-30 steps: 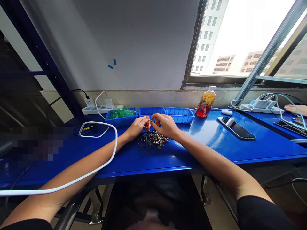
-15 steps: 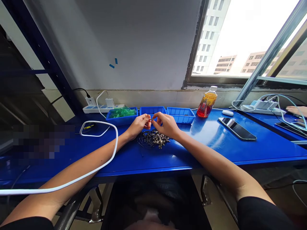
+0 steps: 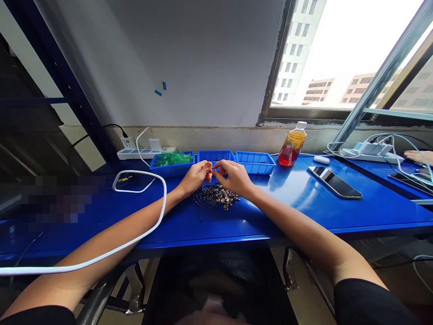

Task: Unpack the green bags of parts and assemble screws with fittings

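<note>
My left hand [image 3: 197, 177] and my right hand [image 3: 232, 176] meet fingertip to fingertip above a pile of small metal parts [image 3: 218, 195] on the blue table. Both are closed in a pinch around a tiny metal piece [image 3: 213, 169], mostly hidden by the fingers. Thin dark pins lie at the pile's left side, and brass-coloured pieces at its right. Just behind the hands stand three blue bins: the left bin [image 3: 172, 170] holds green plastic, the middle bin [image 3: 216, 155] is partly covered by my fingers, and the right bin [image 3: 256, 168] shows a few small dark items.
A drink bottle [image 3: 292, 144], a white case [image 3: 321, 160] and a phone [image 3: 334, 182] are on the right. A white cable [image 3: 163, 198] loops over my left forearm. Power strips [image 3: 372, 152] stand along the wall. Another person's hand [image 3: 419, 156] is at the far right.
My right fingertips have shifted slightly left, closer to the left ones. The small piece between them shows less than before.
</note>
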Demonstrator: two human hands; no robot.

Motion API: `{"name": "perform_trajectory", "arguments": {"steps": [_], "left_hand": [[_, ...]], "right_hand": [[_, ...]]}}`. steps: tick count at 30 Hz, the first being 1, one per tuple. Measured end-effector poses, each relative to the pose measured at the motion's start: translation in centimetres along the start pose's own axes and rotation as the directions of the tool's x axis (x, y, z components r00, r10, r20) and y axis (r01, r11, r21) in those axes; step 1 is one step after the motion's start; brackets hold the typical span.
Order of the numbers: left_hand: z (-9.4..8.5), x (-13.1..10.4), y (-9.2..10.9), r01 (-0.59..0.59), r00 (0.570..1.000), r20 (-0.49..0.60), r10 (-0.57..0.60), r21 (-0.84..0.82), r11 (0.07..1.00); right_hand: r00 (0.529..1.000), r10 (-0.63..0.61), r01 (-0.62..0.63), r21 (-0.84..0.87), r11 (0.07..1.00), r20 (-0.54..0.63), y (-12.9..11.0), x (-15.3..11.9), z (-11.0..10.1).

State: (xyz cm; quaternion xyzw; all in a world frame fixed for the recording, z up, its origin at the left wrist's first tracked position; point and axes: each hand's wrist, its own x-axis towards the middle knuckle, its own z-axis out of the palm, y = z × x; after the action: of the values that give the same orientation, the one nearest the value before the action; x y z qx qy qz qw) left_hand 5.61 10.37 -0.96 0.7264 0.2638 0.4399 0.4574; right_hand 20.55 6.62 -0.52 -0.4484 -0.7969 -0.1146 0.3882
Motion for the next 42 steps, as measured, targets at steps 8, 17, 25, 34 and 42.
{"name": "perform_trajectory", "arguments": {"steps": [8, 17, 25, 34, 42], "left_hand": [[-0.12, -0.07, 0.18, -0.086, 0.995, -0.043, 0.093, 0.134, 0.987], [-0.25, -0.06, 0.18, -0.105, 0.993, -0.036, 0.115, 0.215, 0.971], [-0.14, -0.13, 0.39, -0.098, 0.992, -0.054, 0.113, 0.222, 0.97], [-0.21, -0.27, 0.53, -0.11, 0.99, -0.051, 0.132, 0.31, 0.944], [-0.24, -0.6, 0.92, -0.122, 0.984, -0.069, 0.164, 0.406, 0.905]], "right_hand": [[0.999, -0.037, 0.037, 0.002, 0.999, 0.01, -0.26, -0.1, 0.02], [0.999, 0.0, 0.0, 0.028, 1.0, 0.033, -0.41, -0.15, 0.21], [0.995, 0.077, -0.08, 0.061, 0.995, 0.06, -0.37, -0.09, 0.3], [0.996, 0.052, -0.054, 0.024, 0.998, 0.07, -0.39, -0.09, 0.21], [0.998, -0.038, 0.039, -0.021, 0.999, 0.057, -0.45, -0.06, 0.11]]}}
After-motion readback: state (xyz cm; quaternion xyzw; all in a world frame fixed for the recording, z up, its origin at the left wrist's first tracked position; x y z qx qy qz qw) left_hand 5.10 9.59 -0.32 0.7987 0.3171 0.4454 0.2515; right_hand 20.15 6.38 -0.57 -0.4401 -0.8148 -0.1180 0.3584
